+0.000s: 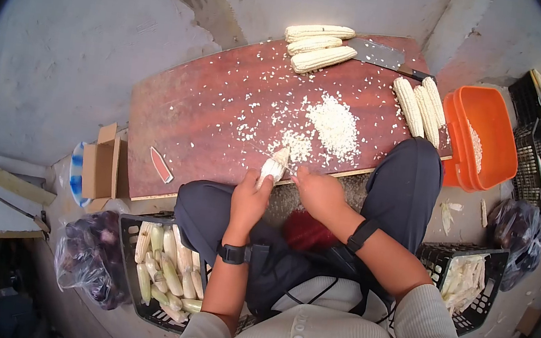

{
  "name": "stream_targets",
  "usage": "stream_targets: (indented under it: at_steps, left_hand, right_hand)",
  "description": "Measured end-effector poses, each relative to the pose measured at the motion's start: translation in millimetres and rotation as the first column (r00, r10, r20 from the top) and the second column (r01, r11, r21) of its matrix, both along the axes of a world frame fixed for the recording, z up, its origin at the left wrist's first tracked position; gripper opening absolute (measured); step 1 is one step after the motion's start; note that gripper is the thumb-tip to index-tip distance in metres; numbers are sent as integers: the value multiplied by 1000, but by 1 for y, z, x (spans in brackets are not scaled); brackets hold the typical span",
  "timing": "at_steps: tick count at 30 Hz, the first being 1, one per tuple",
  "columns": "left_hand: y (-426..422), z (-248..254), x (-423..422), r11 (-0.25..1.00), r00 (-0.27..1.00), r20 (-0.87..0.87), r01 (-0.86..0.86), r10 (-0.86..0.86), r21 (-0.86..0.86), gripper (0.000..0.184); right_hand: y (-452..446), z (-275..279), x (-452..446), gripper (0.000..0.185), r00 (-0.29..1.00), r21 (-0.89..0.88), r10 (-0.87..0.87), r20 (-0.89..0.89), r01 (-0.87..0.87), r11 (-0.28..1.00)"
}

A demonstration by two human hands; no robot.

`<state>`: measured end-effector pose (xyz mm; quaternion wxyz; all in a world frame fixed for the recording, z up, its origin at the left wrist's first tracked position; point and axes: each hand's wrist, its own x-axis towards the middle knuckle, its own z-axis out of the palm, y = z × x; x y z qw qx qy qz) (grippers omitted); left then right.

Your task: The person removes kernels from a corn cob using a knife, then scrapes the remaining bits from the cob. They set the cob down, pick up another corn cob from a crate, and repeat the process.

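My left hand [250,199] is closed around the lower end of a white corn cob [274,164], tilted over the near edge of the red-brown table [189,115]. Just to its right, my right hand [320,194] is closed on a knife [291,170]; only a thin part of its blade shows beside the cob, and the handle is hidden in my fingers. A small heap of loose kernels [299,147] lies at the cob's tip. Beyond it is a larger kernel pile [333,126], with stray kernels scattered around.
Husked cobs [323,59] lie by a cleaver [379,54] at the back; more cobs [419,109] rest at right. An orange bucket [501,130] holds kernels. Crates of corn [167,268] and husks [466,284] flank my legs. A cardboard box [100,168] stands left.
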<state>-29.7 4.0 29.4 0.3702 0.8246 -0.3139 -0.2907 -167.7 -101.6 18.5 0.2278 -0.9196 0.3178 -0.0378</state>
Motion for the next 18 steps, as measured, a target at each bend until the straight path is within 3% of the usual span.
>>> stream_targets:
  at_steps: [3,6,9,12,15,17,18]
  left_hand:
    - [-2,-2,4,1000,1000,-12,0,0,11,27]
    - [-4,-5,4,1000,1000,-23,-18,18,-1,27]
    - [-5,-7,2,1000,1000,14,-23,23,-17,27]
    - [-6,-11,-2,998,999,-6,-39,39,-50,28]
    - [-1,-12,-1,997,998,-34,-57,56,-50,29]
    - [-1,-15,-1,995,995,-60,-82,79,-52,30]
    - [2,-17,-1,994,993,-75,-99,95,-52,30]
  right_hand:
    - [-3,-30,15,24,991,-133,31,128,-14,991]
    - [-8,-35,20,23,994,-107,32,106,-20,994]
    - [1,-23,24,26,985,101,-156,74,148,984]
    - [16,-44,35,32,877,342,-408,254,313,886]
    - [14,-64,39,37,794,562,-503,341,257,786]
    - [6,-69,33,38,768,653,-590,250,316,689]
    - [2,-66,29,38,783,633,-574,240,323,704]
